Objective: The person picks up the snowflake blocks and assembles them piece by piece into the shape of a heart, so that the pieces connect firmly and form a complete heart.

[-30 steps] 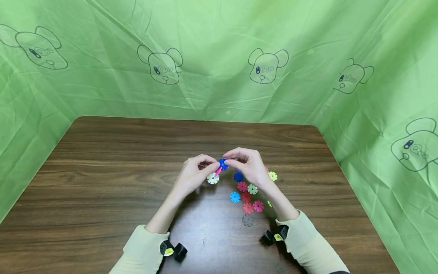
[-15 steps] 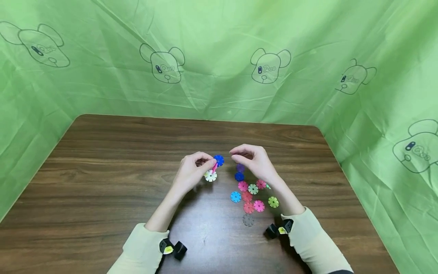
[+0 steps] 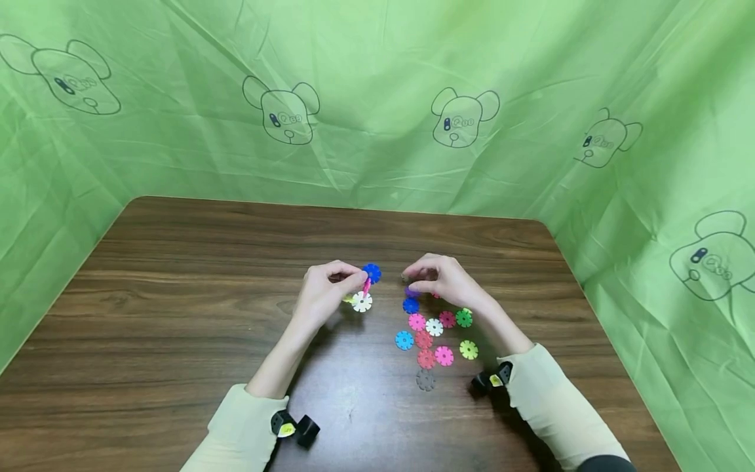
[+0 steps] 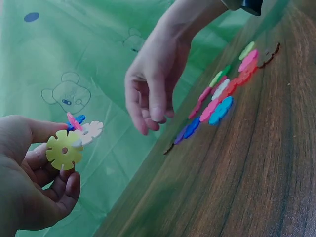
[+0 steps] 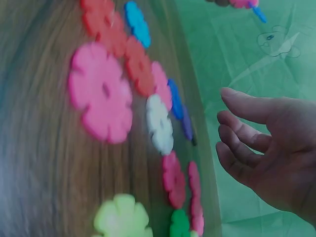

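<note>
The left hand (image 3: 318, 294) pinches a bunch of joined discs (image 4: 72, 149) up above the desk (image 3: 206, 314): a yellow disc (image 4: 56, 157), a white disc (image 4: 92, 132), a pink disc (image 4: 74, 121) and a blue disc (image 3: 372, 273). The right hand (image 3: 449, 282) holds nothing; its fingers curve loosely over the far end of the loose discs (image 3: 423, 339), by the purple disc (image 3: 411, 292). The bunch sticks out every which way and only a few fingertips hold it, so it could twist or slip if something pushes on it hard. The discs seem to join just at their little slots, so one could pop out if its slot is not pushed in deep; I can't tell how deep. If the right hand goes for the purple disc, it may bump the dark blue disc (image 3: 410, 306) just beside it, because they lie so close. Thin, flat discs are hard to pick up too, so fingertips might just slide one along. The see-through disc (image 3: 426, 380) is hard to spot on the dark wood, so it could get missed, or knocked by a sleeve.
</note>
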`<state>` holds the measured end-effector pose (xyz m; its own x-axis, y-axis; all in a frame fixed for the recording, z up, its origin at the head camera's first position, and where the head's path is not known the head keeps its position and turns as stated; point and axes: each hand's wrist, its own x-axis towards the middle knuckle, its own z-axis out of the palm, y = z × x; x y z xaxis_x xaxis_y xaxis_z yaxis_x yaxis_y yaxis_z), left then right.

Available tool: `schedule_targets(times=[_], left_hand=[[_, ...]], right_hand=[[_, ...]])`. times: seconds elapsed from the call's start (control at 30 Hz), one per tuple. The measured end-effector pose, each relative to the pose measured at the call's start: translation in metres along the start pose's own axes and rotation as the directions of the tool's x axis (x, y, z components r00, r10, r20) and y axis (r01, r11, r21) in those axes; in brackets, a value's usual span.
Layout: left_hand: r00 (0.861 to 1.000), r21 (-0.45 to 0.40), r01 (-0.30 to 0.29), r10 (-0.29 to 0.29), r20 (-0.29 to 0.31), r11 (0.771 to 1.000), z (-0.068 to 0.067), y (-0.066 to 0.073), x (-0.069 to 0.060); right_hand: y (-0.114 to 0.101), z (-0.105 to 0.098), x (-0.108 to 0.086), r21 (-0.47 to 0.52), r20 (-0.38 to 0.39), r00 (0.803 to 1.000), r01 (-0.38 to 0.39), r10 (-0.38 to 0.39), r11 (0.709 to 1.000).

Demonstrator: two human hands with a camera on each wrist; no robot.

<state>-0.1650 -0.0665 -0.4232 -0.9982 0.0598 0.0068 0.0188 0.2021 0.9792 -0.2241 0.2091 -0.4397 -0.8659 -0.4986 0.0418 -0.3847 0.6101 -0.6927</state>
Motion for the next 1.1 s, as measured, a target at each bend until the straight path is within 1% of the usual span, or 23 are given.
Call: schedule_targets(times=[0.2, 0.3, 0.43, 0.63, 0.83, 1.0, 1.1], left_hand=[[1.000, -0.031, 0.027, -0.028, -0.004, 0.999, -0.002, 0.000, -0.001], [0.999, -0.080, 0.046, -0.046, 0.008, 0.996, -0.003, -0.001, 0.000], [0.997, -0.132, 0.075, -0.072, 0.026, 0.988, -0.005, -0.002, 0.001], [0.995, -0.142, 0.095, -0.090, 0.044, 0.985, -0.005, -0.002, 0.002], [0.995, -0.151, 0.090, -0.084, 0.046, 0.984, -0.004, -0.001, 0.002], [0.995, -0.152, 0.091, -0.084, 0.052, 0.984, -0.004, -0.001, 0.001], [0.995, -0.154, 0.092, -0.084, 0.058, 0.984, -0.004, -0.002, 0.001]], right_hand=[[0.010, 0.002, 0.000, -0.040, 0.052, 0.998, 0.022, -0.020, 0.999], [0.014, 0.003, 0.000, -0.068, 0.056, 0.997, 0.055, -0.052, 0.996], [0.020, 0.004, 0.001, -0.085, 0.062, 0.995, 0.079, -0.074, 0.993], [0.023, 0.006, 0.002, -0.107, 0.071, 0.996, 0.051, -0.044, 0.993], [0.025, 0.007, 0.003, -0.097, 0.056, 0.998, 0.028, -0.023, 0.995], [0.024, 0.007, 0.004, -0.045, 0.047, 0.998, -0.029, 0.031, 0.999], [0.022, 0.006, 0.004, -0.012, 0.021, 0.998, -0.053, 0.054, 0.998]])
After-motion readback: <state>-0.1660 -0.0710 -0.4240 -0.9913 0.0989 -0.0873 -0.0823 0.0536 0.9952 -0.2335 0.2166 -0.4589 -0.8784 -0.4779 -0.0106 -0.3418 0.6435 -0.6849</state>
